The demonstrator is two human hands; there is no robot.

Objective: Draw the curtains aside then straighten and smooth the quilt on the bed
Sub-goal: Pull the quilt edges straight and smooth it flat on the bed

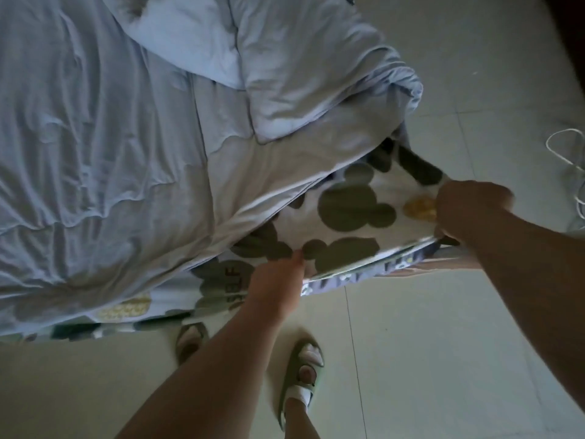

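While left [274, 282] pinches quilt [345, 229], right [471, 210] clutches

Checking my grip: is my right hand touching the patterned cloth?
Touching. The head view shows the right hand gripping the corner of the patterned cloth.

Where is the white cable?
In the head view the white cable lies on the floor at the far right edge, beyond the right hand that grips a corner of the patterned sheet.

Likely a home bedroom, dimly lit: a bed [221, 299] under a rumpled quilt [126, 137], pale tiled floor [443, 312].
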